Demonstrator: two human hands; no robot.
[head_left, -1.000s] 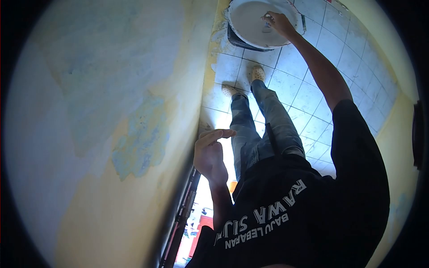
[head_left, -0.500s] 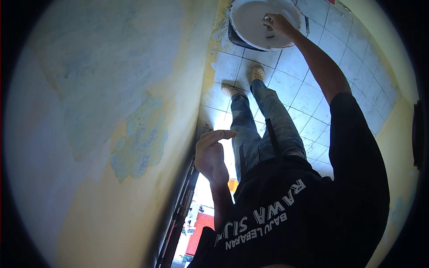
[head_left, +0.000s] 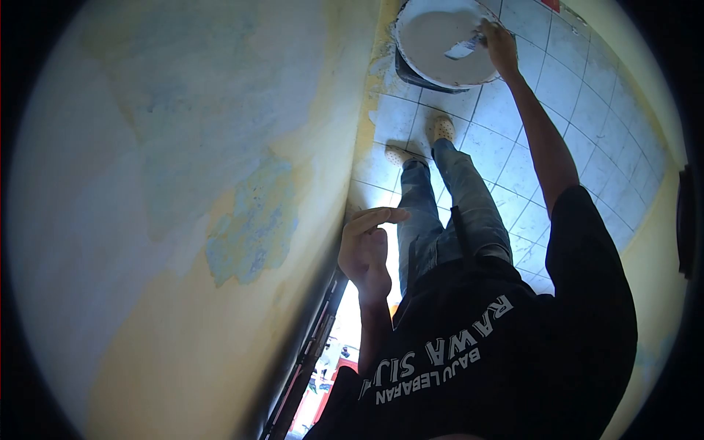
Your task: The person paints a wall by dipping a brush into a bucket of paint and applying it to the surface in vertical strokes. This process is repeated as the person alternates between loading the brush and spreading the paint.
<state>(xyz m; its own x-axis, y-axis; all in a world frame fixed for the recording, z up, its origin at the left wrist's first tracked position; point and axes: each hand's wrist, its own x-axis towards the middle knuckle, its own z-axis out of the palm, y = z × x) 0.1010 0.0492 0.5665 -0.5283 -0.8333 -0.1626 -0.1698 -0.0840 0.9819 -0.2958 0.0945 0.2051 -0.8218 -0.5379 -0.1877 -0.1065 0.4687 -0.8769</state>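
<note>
My right hand point(head_left: 499, 50) is closed around the handle of a flat tool that looks like a paintbrush point(head_left: 462, 49). Its broad end is coated white and hangs over a round white basin point(head_left: 433, 77) of pale paint-like liquid. My left hand point(head_left: 367, 246) is raised near the wall, fingers stretched out and bent to one side, with nothing visible in it. Beside that hand, the yellowish wall point(head_left: 147, 293) carries a bluish patch point(head_left: 253, 227) where the coating has come off.
The basin rests on a dark support point(head_left: 414, 73) against the foot of the wall. Pale floor tiles point(head_left: 469, 154) lie under my feet in light clogs point(head_left: 443, 129). A dark-edged opening point(head_left: 312, 345) is at the lower left of my body, with red objects beyond.
My right hand has moved right with the paintbrush, whose whitened end now shows above the liquid. The whole view has shifted slightly; my left hand keeps its pose.
</note>
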